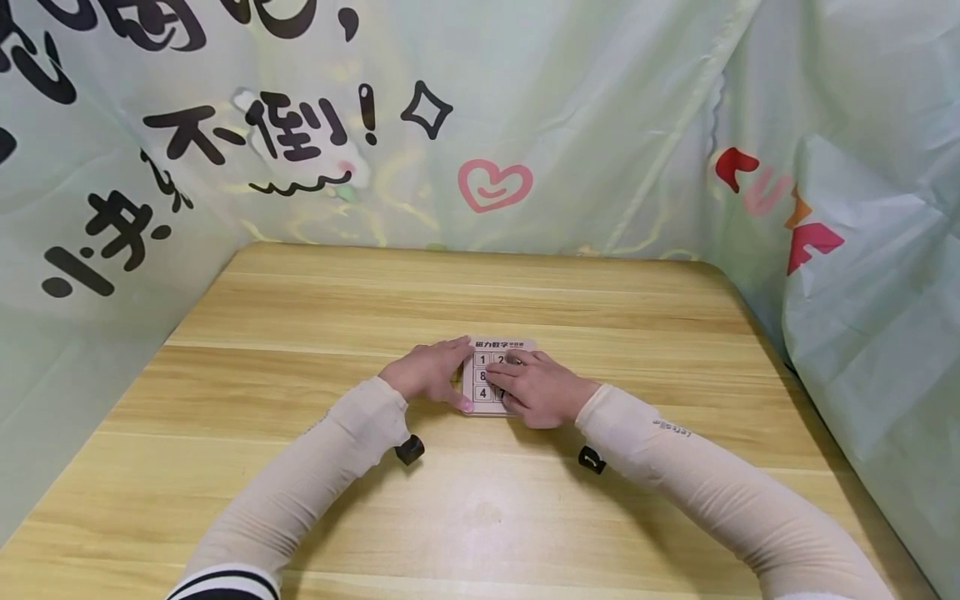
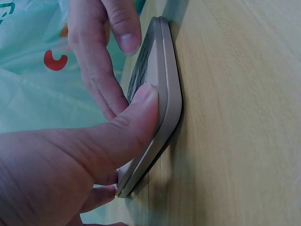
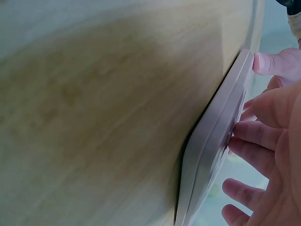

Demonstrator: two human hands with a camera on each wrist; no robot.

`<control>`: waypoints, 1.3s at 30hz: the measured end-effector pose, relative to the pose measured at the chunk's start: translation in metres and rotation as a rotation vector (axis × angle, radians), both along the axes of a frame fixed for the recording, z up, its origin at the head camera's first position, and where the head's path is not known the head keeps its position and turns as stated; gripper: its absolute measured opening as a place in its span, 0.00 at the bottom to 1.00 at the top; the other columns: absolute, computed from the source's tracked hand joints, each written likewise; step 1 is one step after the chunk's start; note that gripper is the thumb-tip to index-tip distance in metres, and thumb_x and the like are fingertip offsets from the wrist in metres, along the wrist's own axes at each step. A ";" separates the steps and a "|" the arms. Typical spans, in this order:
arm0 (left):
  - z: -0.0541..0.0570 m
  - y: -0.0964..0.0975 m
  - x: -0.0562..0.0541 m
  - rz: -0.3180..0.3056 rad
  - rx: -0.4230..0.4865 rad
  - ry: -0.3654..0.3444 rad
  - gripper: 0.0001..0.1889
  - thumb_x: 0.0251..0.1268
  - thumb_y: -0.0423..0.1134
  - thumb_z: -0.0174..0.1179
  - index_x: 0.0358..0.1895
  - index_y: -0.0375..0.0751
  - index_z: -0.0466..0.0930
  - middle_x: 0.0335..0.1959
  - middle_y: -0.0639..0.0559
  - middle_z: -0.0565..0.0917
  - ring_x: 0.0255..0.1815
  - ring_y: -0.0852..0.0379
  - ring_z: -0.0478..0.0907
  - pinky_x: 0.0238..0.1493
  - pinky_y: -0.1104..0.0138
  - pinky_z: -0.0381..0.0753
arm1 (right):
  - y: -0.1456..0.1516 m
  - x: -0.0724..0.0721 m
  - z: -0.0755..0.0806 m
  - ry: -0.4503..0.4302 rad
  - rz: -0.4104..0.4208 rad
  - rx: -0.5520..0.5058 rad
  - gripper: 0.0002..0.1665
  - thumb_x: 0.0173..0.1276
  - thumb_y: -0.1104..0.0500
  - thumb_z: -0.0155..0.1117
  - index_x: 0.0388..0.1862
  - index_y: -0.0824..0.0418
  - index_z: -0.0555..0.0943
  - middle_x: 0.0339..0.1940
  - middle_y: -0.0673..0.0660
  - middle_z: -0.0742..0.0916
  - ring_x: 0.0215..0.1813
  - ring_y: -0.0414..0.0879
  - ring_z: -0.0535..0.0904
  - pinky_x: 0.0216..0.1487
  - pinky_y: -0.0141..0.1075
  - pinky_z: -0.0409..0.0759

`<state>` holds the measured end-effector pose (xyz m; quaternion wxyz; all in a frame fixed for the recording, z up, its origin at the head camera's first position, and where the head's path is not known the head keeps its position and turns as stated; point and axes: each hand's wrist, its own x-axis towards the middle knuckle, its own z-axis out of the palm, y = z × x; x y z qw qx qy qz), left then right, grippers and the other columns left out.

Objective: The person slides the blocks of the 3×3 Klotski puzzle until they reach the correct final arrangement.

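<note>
A pale number slide puzzle (image 1: 487, 409) lies flat on the table, with printed characters along its far edge and the tiles 1, 2, 8, 4 and 7 at least partly showing. My left hand (image 1: 429, 371) holds it by the left side, thumb at the near left corner and fingers at the far left. The left wrist view shows that thumb pressed on the rim of the puzzle (image 2: 170, 89). Over the right part of the board, my right hand (image 1: 551, 392) touches the tiles with extended fingertips and hides the right-hand tiles. In the right wrist view its fingers (image 3: 256, 134) meet the top face.
The wooden table (image 1: 480, 508) stretches out around the puzzle. Printed fabric (image 1: 585, 125) hangs behind it and along both sides, with the right-hand sheet (image 1: 877, 333) bulging near the table edge. Both forearms wear light sleeves, with a small black device (image 1: 409, 450) beneath the left wrist.
</note>
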<state>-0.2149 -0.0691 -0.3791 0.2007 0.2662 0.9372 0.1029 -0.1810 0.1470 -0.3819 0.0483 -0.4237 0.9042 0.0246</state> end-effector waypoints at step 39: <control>-0.001 0.000 0.000 0.022 0.014 -0.016 0.54 0.48 0.58 0.71 0.76 0.42 0.54 0.78 0.49 0.48 0.77 0.48 0.48 0.74 0.49 0.50 | 0.019 0.002 0.003 -0.004 -0.028 -0.029 0.27 0.74 0.54 0.48 0.68 0.61 0.72 0.69 0.56 0.75 0.71 0.62 0.62 0.69 0.58 0.61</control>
